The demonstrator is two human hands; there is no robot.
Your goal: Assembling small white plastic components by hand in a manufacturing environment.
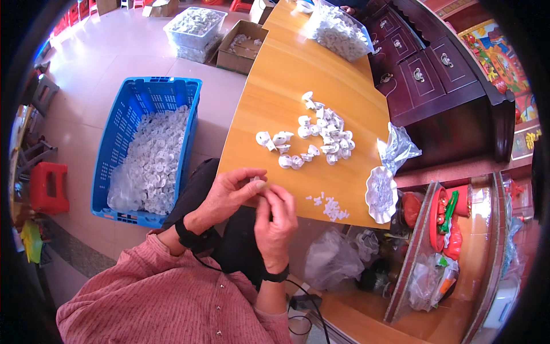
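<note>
A: The fingers [259,184] of the left hand [229,195] are pinched nearly closed on a small white plastic part [256,180], at the near edge of the worktop [275,74].

B: And the right hand [275,221]?

A: Its fingers are bent and closed toward the same part, touching it from the near side. Both hands meet there; how much of the part each one grips, I cannot tell, it is mostly covered.

B: Where are the other parts?

A: A loose group of white plastic pieces [321,132] lies on the worktop, farther than the hands and a little right. A heap of tiny white bits [331,207] lies near the hands, on the right. At the right edge stands an open clear bag [382,192] with small white pieces inside.

B: And on the floor?

A: On the left there is a blue crate [123,120], filled with many white parts, well apart from the worktop.
</note>
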